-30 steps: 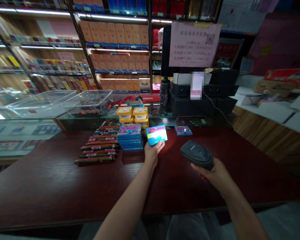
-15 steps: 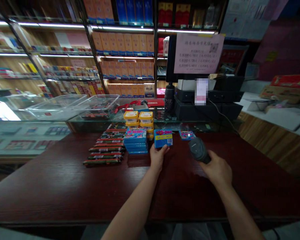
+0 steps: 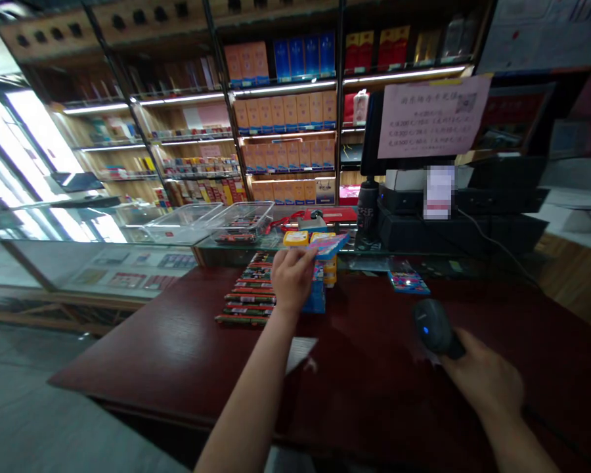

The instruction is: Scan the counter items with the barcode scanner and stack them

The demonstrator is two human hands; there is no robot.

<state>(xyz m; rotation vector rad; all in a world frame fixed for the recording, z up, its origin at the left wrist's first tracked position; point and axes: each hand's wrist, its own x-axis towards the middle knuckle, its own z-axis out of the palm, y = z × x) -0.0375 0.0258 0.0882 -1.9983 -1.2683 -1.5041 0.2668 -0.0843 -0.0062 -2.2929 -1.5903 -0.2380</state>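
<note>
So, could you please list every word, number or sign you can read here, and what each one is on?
"200元": pink sign
"300元", somewhat blurred: same pink sign
"500元": same pink sign
Rest of the pink sign: too blurred to quote surely.
Blue packet in the left hand, scanner in the right hand: lettering too blurred.
Dark bottle, orange cartons: lettering too small.

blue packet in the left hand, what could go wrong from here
The left hand holds the blue packet tilted close to the stack of blue packets, so it might slip or knock the stack askew. The yellow tubs behind could get nudged too. The scanner, held up in the right hand, might drop if that grip loosens.
</note>
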